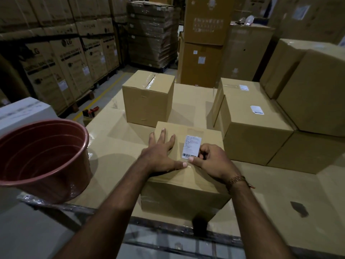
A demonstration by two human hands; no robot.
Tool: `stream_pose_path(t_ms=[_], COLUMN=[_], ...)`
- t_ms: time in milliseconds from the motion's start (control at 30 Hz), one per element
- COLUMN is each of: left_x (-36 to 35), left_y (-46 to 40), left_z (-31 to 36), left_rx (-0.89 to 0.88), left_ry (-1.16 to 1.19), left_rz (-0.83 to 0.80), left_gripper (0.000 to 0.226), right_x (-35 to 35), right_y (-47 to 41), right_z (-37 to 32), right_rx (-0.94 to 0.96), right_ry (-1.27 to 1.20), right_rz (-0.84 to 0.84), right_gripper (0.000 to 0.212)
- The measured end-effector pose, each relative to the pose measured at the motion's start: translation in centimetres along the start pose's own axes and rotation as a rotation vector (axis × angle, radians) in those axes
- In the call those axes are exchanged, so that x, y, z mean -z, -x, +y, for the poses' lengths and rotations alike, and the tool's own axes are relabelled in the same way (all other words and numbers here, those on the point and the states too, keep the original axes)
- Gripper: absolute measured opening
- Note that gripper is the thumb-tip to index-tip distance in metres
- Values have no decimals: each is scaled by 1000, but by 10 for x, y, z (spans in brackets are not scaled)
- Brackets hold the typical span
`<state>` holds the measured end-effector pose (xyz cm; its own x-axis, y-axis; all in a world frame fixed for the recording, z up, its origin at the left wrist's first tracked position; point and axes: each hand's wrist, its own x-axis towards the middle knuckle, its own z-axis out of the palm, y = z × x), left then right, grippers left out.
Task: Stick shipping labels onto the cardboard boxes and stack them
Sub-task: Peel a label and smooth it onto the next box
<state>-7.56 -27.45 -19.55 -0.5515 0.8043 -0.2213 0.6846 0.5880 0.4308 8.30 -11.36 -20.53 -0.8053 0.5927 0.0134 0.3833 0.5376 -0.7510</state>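
Observation:
A taped cardboard box [183,184] stands right in front of me on the cardboard-covered work surface [115,146]. A white shipping label [192,145] with a barcode lies on its top. My right hand [212,161] has its fingers curled at the label's lower right corner, thumb on the barcode edge. My left hand [160,152] lies flat on the box top, fingers spread. Behind stands an unlabelled box [148,99]. To the right, two stacked boxes [250,116] each carry a white label [257,110].
A reddish-brown plastic bucket [43,159] stands at the left on the surface edge. A white box [22,113] sits behind it. Large cartons [313,94] rise at the right. Palletised cartons [65,58] line the left wall, and a red tape dispenser [92,111] lies nearby.

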Motion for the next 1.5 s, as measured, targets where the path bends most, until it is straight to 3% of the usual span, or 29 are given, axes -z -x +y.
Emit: stream_pose_path(t_ms=[367, 667, 800, 900, 1033, 1500], left_x=[6, 8, 9, 10, 8, -7], left_y=[5, 6, 7, 8, 9, 3], left_z=[-1, 0, 0, -1, -5, -17], left_rx=[-32, -26, -23, -29, -44, -116], left_ry=[-51, -39, -45, -66, -90, -142], left_rz=[-73, -79, -78, -69, -43, 118], left_gripper=[135, 136, 135, 135, 134, 133], right_x=[3, 4, 3, 5, 10, 2], right_y=[2, 7, 9, 8, 7, 1], right_z=[-1, -5, -9, -10, -12, -8], right_rx=[-9, -26, -30, -46, -67, -65], right_ry=[-60, -117, -172, -248, -360, -535], right_rz=[-49, -60, -51, -64, -98, -44], right_gripper=[37, 29, 36, 14, 29, 35])
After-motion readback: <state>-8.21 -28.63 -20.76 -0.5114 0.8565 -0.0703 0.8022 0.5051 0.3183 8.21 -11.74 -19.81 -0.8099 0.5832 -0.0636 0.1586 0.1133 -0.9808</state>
